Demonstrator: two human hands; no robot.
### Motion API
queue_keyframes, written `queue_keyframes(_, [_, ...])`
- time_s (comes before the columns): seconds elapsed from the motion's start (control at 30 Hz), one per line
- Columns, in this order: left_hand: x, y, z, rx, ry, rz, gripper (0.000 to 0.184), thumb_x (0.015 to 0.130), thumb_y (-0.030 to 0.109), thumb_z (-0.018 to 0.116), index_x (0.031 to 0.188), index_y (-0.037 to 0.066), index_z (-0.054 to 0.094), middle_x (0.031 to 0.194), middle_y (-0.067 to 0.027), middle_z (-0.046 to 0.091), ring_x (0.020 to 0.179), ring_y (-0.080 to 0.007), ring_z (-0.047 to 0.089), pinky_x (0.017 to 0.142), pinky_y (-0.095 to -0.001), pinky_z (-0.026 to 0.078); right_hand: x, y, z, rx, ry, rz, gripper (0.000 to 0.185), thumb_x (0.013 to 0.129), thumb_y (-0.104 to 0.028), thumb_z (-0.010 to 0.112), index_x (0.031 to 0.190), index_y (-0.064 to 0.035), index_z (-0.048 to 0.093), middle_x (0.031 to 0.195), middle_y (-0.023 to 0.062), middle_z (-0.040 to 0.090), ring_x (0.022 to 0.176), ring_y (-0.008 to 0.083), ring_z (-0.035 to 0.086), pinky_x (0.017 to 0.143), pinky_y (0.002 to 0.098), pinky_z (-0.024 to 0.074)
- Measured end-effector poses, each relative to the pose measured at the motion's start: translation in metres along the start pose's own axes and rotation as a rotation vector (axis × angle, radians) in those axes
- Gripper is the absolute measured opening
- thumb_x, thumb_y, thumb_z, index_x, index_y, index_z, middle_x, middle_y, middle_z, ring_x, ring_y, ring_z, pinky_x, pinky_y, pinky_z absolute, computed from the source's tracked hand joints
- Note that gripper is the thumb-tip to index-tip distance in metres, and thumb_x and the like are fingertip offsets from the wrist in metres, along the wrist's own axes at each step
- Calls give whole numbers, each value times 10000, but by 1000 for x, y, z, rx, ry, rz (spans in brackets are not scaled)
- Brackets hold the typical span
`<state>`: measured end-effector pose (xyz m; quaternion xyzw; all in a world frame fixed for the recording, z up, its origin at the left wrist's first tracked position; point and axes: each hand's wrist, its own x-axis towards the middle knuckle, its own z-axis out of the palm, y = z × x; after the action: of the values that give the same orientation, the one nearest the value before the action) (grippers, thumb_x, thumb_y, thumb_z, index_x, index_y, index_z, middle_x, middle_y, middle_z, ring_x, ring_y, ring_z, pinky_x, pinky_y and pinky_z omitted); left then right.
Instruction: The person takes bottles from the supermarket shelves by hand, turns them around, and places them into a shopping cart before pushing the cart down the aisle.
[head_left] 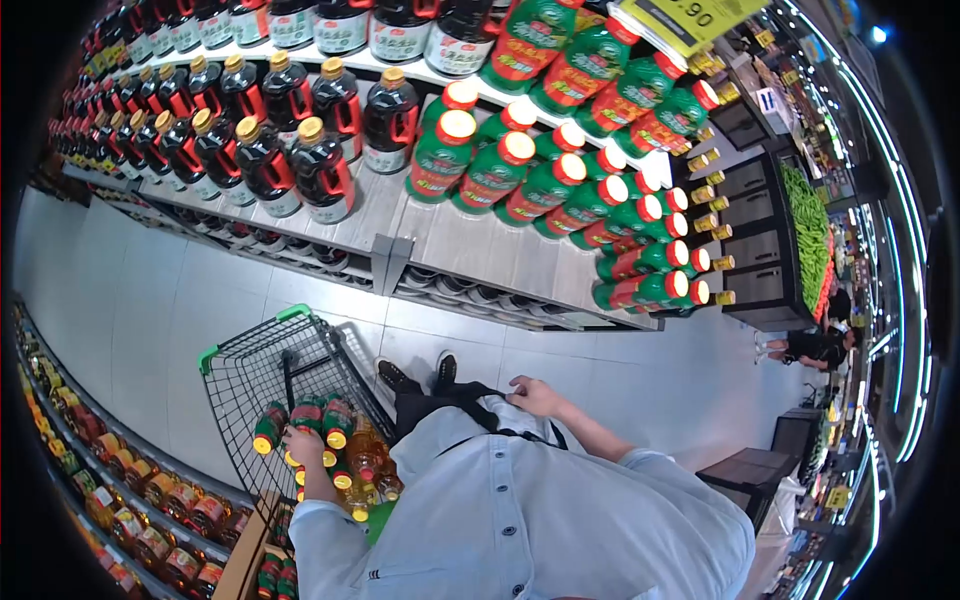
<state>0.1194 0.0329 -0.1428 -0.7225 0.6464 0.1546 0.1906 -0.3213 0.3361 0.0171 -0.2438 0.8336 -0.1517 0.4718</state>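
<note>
My left hand (303,446) is down inside the shopping cart (245,370), its fingers closed around a green bottle (306,414) with a red label. Another green bottle (270,424) with a yellow cap lies beside it, and several more are packed close by. Clear bottles of amber liquid (368,455) sit in the cart nearer to my body. My right hand (536,397) hangs in front of my waist, fingers loosely apart and holding nothing.
Shelves ahead carry rows of dark bottles (322,170) and green bottles (495,172). A yellow price sign (690,20) hangs above. More shelved bottles (155,490) line the left side. A crate of green vegetables (803,235) and a person (815,347) are at right.
</note>
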Motion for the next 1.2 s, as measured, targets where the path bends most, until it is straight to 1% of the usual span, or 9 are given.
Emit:
queue_keyframes(0.13, [-20, 31, -37, -82, 115, -52, 580, 849, 344, 667, 1285, 18, 468, 1245, -255, 465, 1111, -433, 522, 899, -500, 489, 21, -1, -11, 64, 34, -127, 483, 831, -326, 667, 1168, 17, 613, 952, 202, 700, 873, 322, 688, 801, 393, 543])
queue_keyframes(0.23, [-45, 58, -44, -455, 203, 59, 528, 876, 339, 647, 1224, -30, 501, 1209, -257, 501, 1084, -425, 536, 911, -498, 457, 40, -1, -36, 115, 156, -242, 454, 832, -300, 673, 1152, 18, 620, 942, 201, 697, 849, 315, 691, 786, 394, 545])
queue_keyframes(0.33, [-77, 95, -37, -702, 227, 170, 462, 861, 266, 667, 1182, -43, 543, 1076, -202, 528, 888, -337, 520, 839, -421, 452, 49, -12, -68, 219, 373, -357, 407, 820, -261, 696, 1109, 18, 628, 883, 177, 672, 798, 306, 669, 746, 398, 534])
queue_keyframes(0.4, [-98, 123, -18, -609, 459, 291, 484, 861, 257, 670, 1203, -55, 528, 1144, -239, 516, 1005, -349, 528, 872, -405, 452, 53, -23, -97, 245, 601, -488, 366, 819, -244, 703, 1057, 25, 632, 826, 145, 624, 757, 291, 626, 718, 396, 512])
queue_keyframes(0.47, [-157, 165, -55, -725, 314, 308, 467, 848, 213, 674, 1206, -46, 524, 1235, -250, 472, 1120, -386, 495, 973, -434, 406, 47, -41, -129, 335, 712, -441, 383, 825, -237, 705, 1080, 30, 605, 851, 142, 578, 756, 285, 587, 720, 393, 491])
queue_keyframes(0.67, [-196, 199, -37, -638, 229, 525, 407, 829, 237, 679, 1134, -9, 569, 1196, -230, 494, 1157, -385, 474, 1004, -457, 377, 52, -92, -240, 171, 1282, -696, 716, 774, -210, 769, 1328, 51, 397, 1225, 234, 465, 1129, 384, 473, 943, 452, 420])
queue_keyframes(0.8, [-203, 209, -37, -690, 122, 559, 395, 823, 231, 697, 1111, -15, 583, 1119, -190, 532, 1060, -337, 532, 948, -396, 422, 86, -107, -279, 106, 1328, -646, 805, 773, -225, 772, 1380, 75, 335, 1277, 257, 452, 1174, 410, 463, 985, 474, 408])
queue_keyframes(0.87, [-208, 212, -42, -723, 107, 574, 386, 822, 220, 696, 1108, -16, 588, 1097, -183, 538, 1025, -320, 541, 926, -388, 435, 103, -108, -283, 136, 1171, -600, 814, 768, -232, 777, 1380, 74, 337, 1249, 256, 472, 1146, 410, 489, 966, 467, 422])
queue_keyframes(1.2, [-224, 229, -57, -919, 127, 567, 333, 847, 172, 686, 1102, -21, 596, 1038, -156, 566, 957, -259, 574, 879, -364, 459, 80, -96, -258, 122, 1218, -686, 577, 701, -343, 834, 1093, -10, 574, 1037, 152, 555, 967, 336, 590, 829, 445, 499])
